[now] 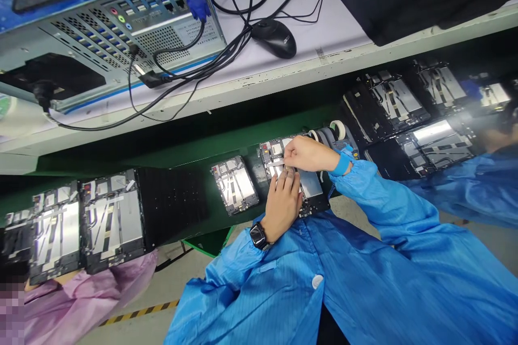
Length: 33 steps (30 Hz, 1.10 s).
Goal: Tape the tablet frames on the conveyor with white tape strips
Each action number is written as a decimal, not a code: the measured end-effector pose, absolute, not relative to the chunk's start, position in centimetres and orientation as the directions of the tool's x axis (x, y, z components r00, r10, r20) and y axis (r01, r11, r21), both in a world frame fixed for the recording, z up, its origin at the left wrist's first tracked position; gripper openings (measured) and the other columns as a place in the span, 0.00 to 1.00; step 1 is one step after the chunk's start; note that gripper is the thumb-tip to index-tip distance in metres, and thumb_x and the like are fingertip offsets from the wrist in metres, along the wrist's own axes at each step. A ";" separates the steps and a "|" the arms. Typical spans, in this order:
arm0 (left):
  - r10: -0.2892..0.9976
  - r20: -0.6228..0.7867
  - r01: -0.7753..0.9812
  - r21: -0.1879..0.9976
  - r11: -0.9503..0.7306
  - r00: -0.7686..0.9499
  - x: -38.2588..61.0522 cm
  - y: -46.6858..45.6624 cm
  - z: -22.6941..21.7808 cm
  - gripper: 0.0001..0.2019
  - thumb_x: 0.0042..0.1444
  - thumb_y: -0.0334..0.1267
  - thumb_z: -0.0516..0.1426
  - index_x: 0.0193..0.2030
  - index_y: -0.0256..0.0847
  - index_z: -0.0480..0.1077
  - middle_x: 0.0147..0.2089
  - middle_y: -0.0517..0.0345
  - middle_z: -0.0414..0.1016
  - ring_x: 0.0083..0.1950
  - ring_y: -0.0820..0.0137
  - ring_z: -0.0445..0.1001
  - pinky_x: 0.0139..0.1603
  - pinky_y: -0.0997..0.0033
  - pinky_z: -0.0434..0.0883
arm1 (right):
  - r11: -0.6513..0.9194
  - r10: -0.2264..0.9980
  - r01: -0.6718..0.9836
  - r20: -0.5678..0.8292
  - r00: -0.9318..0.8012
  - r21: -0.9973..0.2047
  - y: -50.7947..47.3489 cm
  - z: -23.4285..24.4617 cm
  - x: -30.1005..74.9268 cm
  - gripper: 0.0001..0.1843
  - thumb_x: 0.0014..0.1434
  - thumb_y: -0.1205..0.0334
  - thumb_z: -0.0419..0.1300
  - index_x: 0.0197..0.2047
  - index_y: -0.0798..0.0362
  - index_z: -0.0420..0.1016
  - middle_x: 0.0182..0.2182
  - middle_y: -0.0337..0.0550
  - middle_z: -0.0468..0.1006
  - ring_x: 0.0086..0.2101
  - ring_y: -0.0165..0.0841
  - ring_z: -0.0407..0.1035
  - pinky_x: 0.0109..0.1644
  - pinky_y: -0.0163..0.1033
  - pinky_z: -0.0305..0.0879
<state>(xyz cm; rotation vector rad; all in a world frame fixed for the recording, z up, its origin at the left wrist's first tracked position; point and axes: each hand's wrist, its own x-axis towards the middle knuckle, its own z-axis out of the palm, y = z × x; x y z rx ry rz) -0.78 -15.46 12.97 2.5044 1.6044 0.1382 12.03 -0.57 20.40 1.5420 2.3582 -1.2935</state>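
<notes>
An opened tablet with bare silver battery plates and circuit boards lies on the dark green bench before me. My left hand, wearing a black watch, rests on its lower left part with the fingers stretched out. Just above, my right hand has its fingertips pinched on a pale strip of tape at the tablet's upper part. A blue band circles that wrist. To the left lies a second opened tablet, apart from both hands. My hands partly cover the first tablet.
Tape rolls in a grey dispenser stand behind my right wrist. More opened tablets line the bench at left, others at right. A pink sleeve and a blue sleeve belong to people alongside. The shelf holds a computer, cables and a mouse.
</notes>
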 end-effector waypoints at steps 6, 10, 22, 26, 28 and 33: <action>0.905 0.005 0.883 0.217 -0.415 0.424 -0.9 -15.4 13.1 0.26 0.70 0.40 0.51 0.72 0.34 0.62 0.69 0.39 0.68 0.73 0.52 0.63 0.75 0.47 0.59 | 0.086 0.771 0.817 -0.481 -0.417 -0.571 -0.2 17.7 14.1 0.10 0.55 0.61 0.61 0.24 0.54 0.79 0.21 0.39 0.76 0.26 0.30 0.67 0.30 0.35 0.57; 0.886 0.077 0.817 0.359 -0.452 0.456 -2.0 -15.5 13.5 0.25 0.69 0.38 0.53 0.71 0.36 0.61 0.68 0.39 0.68 0.73 0.53 0.63 0.73 0.48 0.63 | 0.079 0.759 0.826 -0.504 -0.412 -0.558 -0.1 16.9 14.4 0.10 0.55 0.61 0.61 0.25 0.54 0.79 0.21 0.39 0.75 0.26 0.30 0.66 0.30 0.36 0.56; 0.968 0.198 0.752 0.659 -0.015 -0.153 -5.2 -10.5 11.5 0.23 0.60 0.31 0.57 0.63 0.42 0.66 0.54 0.47 0.71 0.52 0.60 0.74 0.54 0.59 0.74 | 0.171 0.750 0.795 -0.446 -0.488 -0.581 0.0 21.1 12.0 0.07 0.54 0.63 0.61 0.27 0.52 0.79 0.24 0.39 0.78 0.27 0.31 0.69 0.31 0.35 0.57; 0.976 0.148 0.767 0.642 0.026 -0.157 -5.1 -10.1 11.6 0.24 0.58 0.29 0.57 0.61 0.43 0.67 0.51 0.51 0.71 0.44 0.64 0.74 0.48 0.62 0.74 | 0.212 0.740 0.776 -0.421 -0.524 -0.594 -0.3 21.7 11.3 0.07 0.54 0.64 0.61 0.27 0.51 0.79 0.24 0.40 0.79 0.27 0.31 0.70 0.32 0.35 0.57; 0.980 0.129 0.774 0.632 0.035 -0.149 -5.1 -10.2 11.9 0.24 0.58 0.29 0.57 0.62 0.44 0.67 0.51 0.51 0.70 0.44 0.63 0.75 0.47 0.62 0.74 | 0.214 0.738 0.772 -0.418 -0.529 -0.599 -0.3 21.9 11.2 0.07 0.55 0.65 0.61 0.27 0.51 0.79 0.25 0.40 0.80 0.28 0.32 0.71 0.32 0.35 0.57; 0.982 0.093 0.799 0.596 0.078 -0.165 -4.5 -9.9 12.2 0.25 0.57 0.27 0.56 0.62 0.43 0.66 0.55 0.48 0.68 0.52 0.59 0.75 0.50 0.60 0.75 | 0.230 0.740 0.771 -0.408 -0.535 -0.593 -0.4 21.8 11.1 0.07 0.54 0.65 0.60 0.27 0.52 0.79 0.25 0.41 0.80 0.28 0.32 0.71 0.32 0.35 0.58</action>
